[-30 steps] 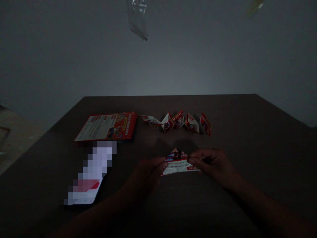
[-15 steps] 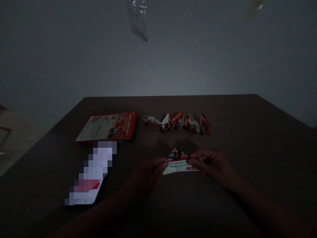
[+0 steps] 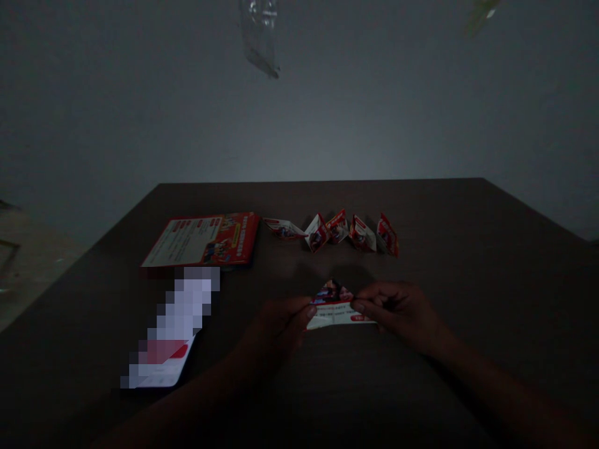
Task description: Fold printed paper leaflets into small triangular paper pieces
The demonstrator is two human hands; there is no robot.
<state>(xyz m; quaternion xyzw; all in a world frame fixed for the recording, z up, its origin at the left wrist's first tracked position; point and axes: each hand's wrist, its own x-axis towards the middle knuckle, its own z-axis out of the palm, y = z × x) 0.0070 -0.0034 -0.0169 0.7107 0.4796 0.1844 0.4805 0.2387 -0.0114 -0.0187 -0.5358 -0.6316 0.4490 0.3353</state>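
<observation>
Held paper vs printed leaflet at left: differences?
The held paper is pinched by the left hand and right hand; the printed leaflet lies flat on the table. The held paper has a peaked top; the printed leaflet looks four-sided. The held paper looks smaller than the printed leaflet. Both show red and white.

A dim indoor room is showing, a home or an office; the surroundings are not settling which. A pale wall [image 3: 374,112] is standing at twelve o'clock behind a dark wood-grain table [image 3: 458,249], a clear plastic pouch [image 3: 261,40] is hanging just short of twelve, and a lit phone [image 3: 163,378] is lying at eight.
</observation>
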